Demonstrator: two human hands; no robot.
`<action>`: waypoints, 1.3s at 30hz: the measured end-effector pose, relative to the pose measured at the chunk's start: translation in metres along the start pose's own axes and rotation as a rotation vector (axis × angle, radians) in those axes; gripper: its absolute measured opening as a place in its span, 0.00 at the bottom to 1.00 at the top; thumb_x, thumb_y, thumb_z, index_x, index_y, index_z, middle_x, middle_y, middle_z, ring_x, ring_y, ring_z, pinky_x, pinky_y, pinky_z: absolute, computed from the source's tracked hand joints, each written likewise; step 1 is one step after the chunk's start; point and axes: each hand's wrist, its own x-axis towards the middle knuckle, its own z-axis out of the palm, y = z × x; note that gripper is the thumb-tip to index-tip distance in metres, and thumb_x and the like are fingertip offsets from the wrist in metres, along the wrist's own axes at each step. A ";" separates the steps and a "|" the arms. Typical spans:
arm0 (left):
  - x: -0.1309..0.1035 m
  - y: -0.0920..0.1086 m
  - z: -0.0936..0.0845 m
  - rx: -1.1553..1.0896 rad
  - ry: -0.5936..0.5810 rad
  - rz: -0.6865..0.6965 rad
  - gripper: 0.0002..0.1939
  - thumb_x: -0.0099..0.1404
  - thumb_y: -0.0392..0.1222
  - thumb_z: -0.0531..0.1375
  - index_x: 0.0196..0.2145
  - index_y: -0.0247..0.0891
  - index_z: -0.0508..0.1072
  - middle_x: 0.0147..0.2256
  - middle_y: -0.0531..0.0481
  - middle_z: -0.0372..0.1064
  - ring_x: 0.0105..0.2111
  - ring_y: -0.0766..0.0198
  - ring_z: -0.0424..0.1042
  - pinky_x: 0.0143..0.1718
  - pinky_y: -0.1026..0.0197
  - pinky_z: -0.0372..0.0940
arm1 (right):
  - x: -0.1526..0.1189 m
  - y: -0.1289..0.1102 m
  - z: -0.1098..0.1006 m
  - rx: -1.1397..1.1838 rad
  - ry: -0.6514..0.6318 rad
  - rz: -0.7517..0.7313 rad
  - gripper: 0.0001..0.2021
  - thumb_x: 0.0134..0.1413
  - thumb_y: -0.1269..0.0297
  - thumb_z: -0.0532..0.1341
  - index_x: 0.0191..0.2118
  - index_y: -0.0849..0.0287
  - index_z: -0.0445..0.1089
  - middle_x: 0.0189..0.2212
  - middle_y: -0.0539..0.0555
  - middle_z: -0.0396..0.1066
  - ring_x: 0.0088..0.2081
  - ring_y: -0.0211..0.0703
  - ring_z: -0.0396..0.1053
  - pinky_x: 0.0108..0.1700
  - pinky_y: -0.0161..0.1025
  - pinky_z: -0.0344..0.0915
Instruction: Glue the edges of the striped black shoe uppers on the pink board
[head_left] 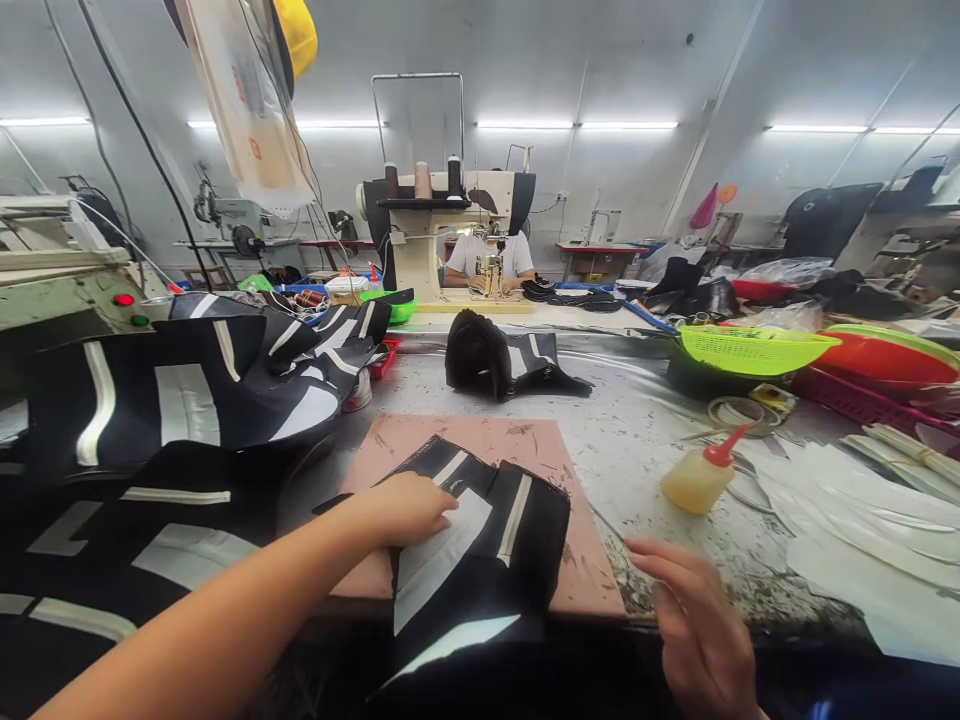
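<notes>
A black boot-upper piece (pixel 532 530) with white strips and a pale grey patch lies on a pink board (pixel 592 560), its lower part hanging over the table's front edge. My left hand (pixel 412 508) rests on its upper left, fingers curled against the surface; whether something is pinched beneath them is hidden. My right hand (pixel 697 620) hovers off the board's right corner, fingers stretched out, holding nothing visible. Beyond that hand stands a squeeze bottle (pixel 697 480) of yellowish liquid with a red nozzle. Thin white sheet pieces (pixel 862 510) are spread at the right.
Many similar black pieces (pixel 247 400) are heaped at left. A folded black bundle (pixel 480 355) lies behind the board. Tape rolls (pixel 742 415), a green basket (pixel 757 348) and a red basket (pixel 892 360) stand at right. A person (pixel 465 258) sits behind a sewing machine (pixel 420 240).
</notes>
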 end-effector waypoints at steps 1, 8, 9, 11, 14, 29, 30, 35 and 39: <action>-0.006 -0.005 -0.003 -0.024 0.011 -0.018 0.18 0.62 0.44 0.51 0.50 0.44 0.67 0.48 0.48 0.69 0.48 0.57 0.67 0.48 0.57 0.60 | -0.001 0.003 -0.001 -0.005 0.005 0.021 0.10 0.54 0.76 0.51 0.40 0.59 0.66 0.38 0.57 0.68 0.40 0.46 0.66 0.40 0.45 0.62; -0.027 -0.020 0.026 -0.053 0.050 -0.136 0.28 0.57 0.38 0.57 0.56 0.39 0.60 0.54 0.44 0.61 0.53 0.55 0.61 0.52 0.55 0.58 | -0.003 0.004 0.005 -0.041 0.006 0.013 0.10 0.55 0.75 0.51 0.39 0.58 0.66 0.37 0.56 0.69 0.39 0.46 0.67 0.40 0.45 0.62; -0.029 -0.019 0.033 -0.027 0.095 -0.140 0.27 0.57 0.37 0.57 0.56 0.39 0.60 0.53 0.44 0.62 0.51 0.55 0.62 0.51 0.55 0.59 | -0.003 0.004 0.006 -0.049 0.000 0.003 0.10 0.55 0.75 0.51 0.39 0.58 0.66 0.37 0.56 0.69 0.39 0.46 0.67 0.40 0.45 0.62; -0.031 -0.016 0.042 0.028 0.168 -0.156 0.26 0.57 0.37 0.58 0.54 0.39 0.62 0.48 0.43 0.65 0.47 0.56 0.65 0.49 0.55 0.61 | -0.002 0.004 0.006 -0.067 -0.003 -0.002 0.09 0.54 0.74 0.52 0.39 0.58 0.66 0.36 0.56 0.70 0.38 0.46 0.67 0.39 0.45 0.62; -0.030 -0.008 0.043 0.102 0.272 -0.155 0.23 0.56 0.37 0.58 0.51 0.39 0.66 0.47 0.43 0.64 0.47 0.55 0.65 0.48 0.54 0.61 | -0.002 0.006 0.008 -0.091 0.007 0.015 0.09 0.55 0.73 0.52 0.38 0.57 0.66 0.35 0.56 0.70 0.38 0.46 0.68 0.38 0.45 0.63; 0.005 0.019 0.052 0.251 0.249 0.018 0.10 0.60 0.35 0.51 0.35 0.32 0.70 0.35 0.40 0.69 0.39 0.52 0.67 0.39 0.52 0.62 | -0.015 0.020 0.011 -0.137 -0.014 0.040 0.08 0.56 0.70 0.52 0.38 0.57 0.66 0.35 0.56 0.70 0.38 0.47 0.68 0.39 0.45 0.63; 0.007 0.020 0.052 0.241 0.253 0.019 0.10 0.60 0.34 0.51 0.36 0.33 0.70 0.37 0.40 0.69 0.40 0.52 0.67 0.40 0.52 0.62 | -0.015 0.021 0.012 -0.136 -0.019 0.045 0.08 0.56 0.70 0.52 0.38 0.57 0.66 0.35 0.56 0.71 0.38 0.47 0.68 0.39 0.45 0.63; 0.023 0.027 0.053 0.151 0.171 0.084 0.32 0.55 0.27 0.51 0.58 0.38 0.53 0.59 0.42 0.51 0.58 0.52 0.53 0.50 0.49 0.57 | -0.013 0.018 0.017 -0.130 -0.033 0.010 0.08 0.55 0.71 0.52 0.38 0.57 0.67 0.35 0.55 0.71 0.37 0.47 0.69 0.38 0.45 0.62; 0.023 0.030 0.059 0.155 0.206 0.094 0.18 0.57 0.26 0.50 0.45 0.34 0.66 0.44 0.40 0.68 0.46 0.54 0.67 0.43 0.54 0.62 | -0.013 0.018 0.015 -0.125 -0.034 0.016 0.08 0.55 0.71 0.52 0.38 0.57 0.67 0.35 0.55 0.71 0.37 0.47 0.69 0.39 0.45 0.63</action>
